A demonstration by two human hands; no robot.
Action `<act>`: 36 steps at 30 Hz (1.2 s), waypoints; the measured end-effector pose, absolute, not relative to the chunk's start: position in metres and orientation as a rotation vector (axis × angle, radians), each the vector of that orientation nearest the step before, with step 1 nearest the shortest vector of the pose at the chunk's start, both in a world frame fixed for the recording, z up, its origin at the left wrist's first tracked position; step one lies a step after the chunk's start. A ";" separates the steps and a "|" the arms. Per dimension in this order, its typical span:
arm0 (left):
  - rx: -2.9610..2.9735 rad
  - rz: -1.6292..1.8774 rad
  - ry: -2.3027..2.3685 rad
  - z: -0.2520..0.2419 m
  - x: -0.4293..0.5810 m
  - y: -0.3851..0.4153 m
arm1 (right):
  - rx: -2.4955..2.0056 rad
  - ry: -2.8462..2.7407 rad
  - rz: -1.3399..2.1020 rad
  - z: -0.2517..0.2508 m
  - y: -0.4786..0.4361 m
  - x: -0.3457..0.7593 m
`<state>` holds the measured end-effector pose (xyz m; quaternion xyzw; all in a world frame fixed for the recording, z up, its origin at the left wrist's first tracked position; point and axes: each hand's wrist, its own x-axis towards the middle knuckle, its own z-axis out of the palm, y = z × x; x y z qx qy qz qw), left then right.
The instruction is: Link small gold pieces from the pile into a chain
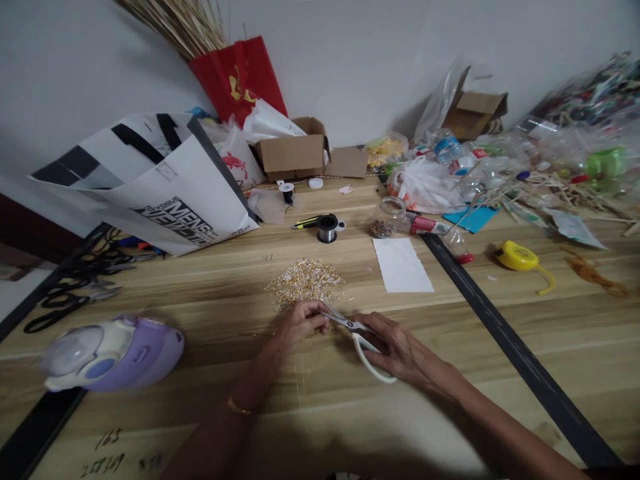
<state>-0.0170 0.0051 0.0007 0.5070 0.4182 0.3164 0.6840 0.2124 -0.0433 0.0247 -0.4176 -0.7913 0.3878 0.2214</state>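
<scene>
My right hand (pixel 397 347) is closed around the handles of a pair of scissors (pixel 369 360) with white grips. The scissor blades point left, their tips at the fingertips of my left hand (pixel 303 321). Those fingers are pinched together, and what they hold is too small to make out. Faint thin strands (pixel 299 383) show on the table below that hand. Just beyond it lies a loose pile of gold and clear beads (pixel 306 281), with a few stray ones around it.
Behind the beads stand a wire spool (pixel 327 229) and a bead jar (pixel 390 217). White paper (pixel 403 265) and a yellow tape measure (pixel 517 256) lie to the right. On the left are a purple bottle (pixel 135 353), several black-handled tools (pixel 75 283) and a paper bag (pixel 200 180).
</scene>
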 end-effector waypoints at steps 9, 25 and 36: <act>1.143 0.703 0.963 0.002 -0.017 0.006 | -1.157 -2.270 1.077 0.038 -0.034 0.216; 1.199 0.683 0.955 0.000 -0.017 0.005 | -1.109 -2.289 1.143 0.050 -0.035 0.215; 1.238 0.614 0.967 -0.002 -0.017 0.006 | -1.054 -2.281 1.137 0.043 -0.038 0.220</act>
